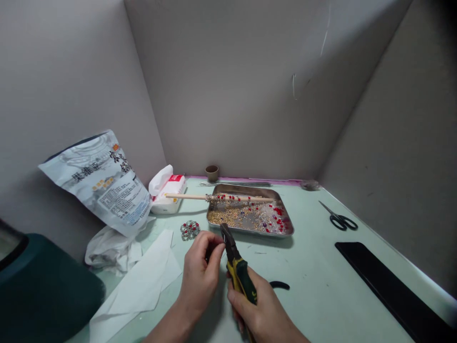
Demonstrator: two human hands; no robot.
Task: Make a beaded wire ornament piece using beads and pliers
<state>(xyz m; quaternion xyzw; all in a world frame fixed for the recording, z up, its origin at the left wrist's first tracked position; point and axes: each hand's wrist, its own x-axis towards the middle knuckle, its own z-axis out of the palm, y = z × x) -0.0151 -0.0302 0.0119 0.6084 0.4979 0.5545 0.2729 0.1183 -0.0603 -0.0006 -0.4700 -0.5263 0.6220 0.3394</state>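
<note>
My right hand grips a pair of pliers with yellow and dark green handles, jaws pointing up and away. My left hand pinches something very small at the jaw tips; the piece itself is too small to make out. Just beyond the hands stands a metal tray holding several gold and red beads. A wooden stick with beaded wire wound on it lies across the tray's far-left rim. A small beaded flower piece rests on the table left of the tray.
A printed bag leans on the left wall above crumpled plastic and white paper sheets. A tissue pack, small brown cup, scissors, a black flat strip and a dark teal object surround the pale green table.
</note>
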